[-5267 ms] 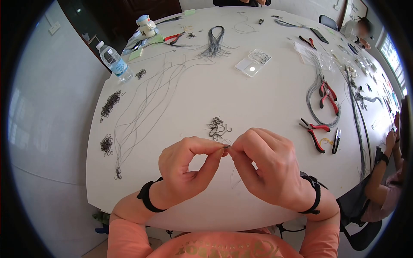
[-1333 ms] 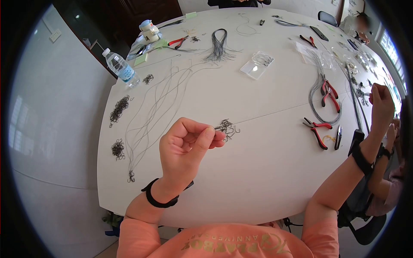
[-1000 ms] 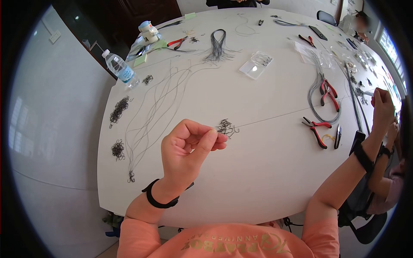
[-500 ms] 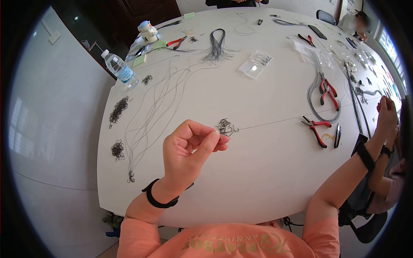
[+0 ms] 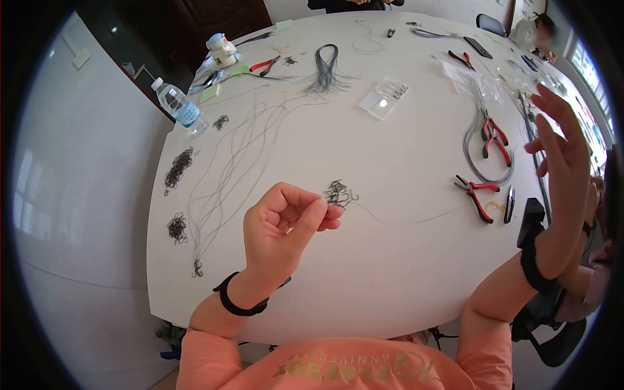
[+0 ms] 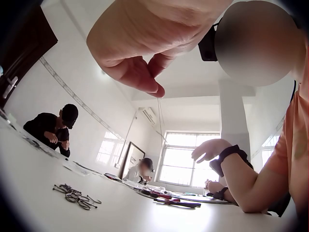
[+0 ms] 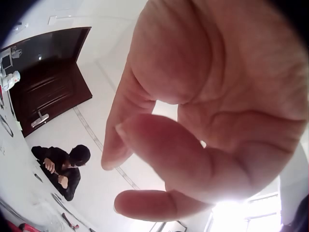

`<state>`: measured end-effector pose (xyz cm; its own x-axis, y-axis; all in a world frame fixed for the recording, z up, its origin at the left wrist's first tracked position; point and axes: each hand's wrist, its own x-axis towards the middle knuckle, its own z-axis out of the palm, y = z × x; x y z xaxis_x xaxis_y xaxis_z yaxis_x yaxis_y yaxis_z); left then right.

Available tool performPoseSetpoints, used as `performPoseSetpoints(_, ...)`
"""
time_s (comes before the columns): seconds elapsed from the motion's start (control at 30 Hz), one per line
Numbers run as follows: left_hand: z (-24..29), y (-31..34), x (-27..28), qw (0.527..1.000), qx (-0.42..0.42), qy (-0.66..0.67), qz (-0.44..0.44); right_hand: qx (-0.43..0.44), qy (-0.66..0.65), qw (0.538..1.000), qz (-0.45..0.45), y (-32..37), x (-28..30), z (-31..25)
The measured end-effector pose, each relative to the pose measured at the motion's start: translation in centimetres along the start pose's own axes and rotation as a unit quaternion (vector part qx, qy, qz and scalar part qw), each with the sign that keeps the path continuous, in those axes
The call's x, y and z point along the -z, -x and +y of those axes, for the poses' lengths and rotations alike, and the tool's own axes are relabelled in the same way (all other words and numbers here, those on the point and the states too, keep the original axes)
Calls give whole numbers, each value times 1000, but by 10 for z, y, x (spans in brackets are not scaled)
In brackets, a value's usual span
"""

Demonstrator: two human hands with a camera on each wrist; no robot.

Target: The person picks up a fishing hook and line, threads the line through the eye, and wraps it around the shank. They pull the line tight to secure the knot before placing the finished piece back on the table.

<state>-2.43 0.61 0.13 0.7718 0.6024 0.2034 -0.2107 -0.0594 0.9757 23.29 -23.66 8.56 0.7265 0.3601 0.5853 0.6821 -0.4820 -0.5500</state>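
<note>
My left hand pinches a fish hook between thumb and forefinger, almost wholly hidden by the fingertips. Thin fishing line runs from there, sagging rightward across the white table. In the left wrist view, fine strands drop from the fingertips of the left hand. A small pile of dark fish hooks lies just beyond those fingers. Raised over the table's right side, my right hand has its fingers spread and loosely bent. The right wrist view shows nothing held in that right hand.
More hook piles and several laid-out lines are at left, below a water bottle. Red-handled pliers, a cutter and a line coil lie right. A clear box stands mid-table. Another person sits close at right.
Earlier both hands met over the hook; then the right hand drew the line out taut to the right. Now its fingers have opened and lifted, and the line sags. The left hand stays put.
</note>
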Motion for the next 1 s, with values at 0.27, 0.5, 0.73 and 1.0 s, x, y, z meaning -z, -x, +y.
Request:
performPoseSetpoints(0.27,3,5,1,1000,-24,-17,-3,132,-290,881,-348,68,-97,-106)
performPoseSetpoints(0.5,6,6,0,999,-49,-19,-16,185,-280,905,-262,72,-110,-110)
performPoseSetpoints(0.73,5,5,1,997,-69,-39,-14,225,-283,909,-207,75,-120,-107)
performPoseSetpoints(1.0,3,4,2,995,-87,-46,-12,280,-243,916,-154,75,-121,-108)
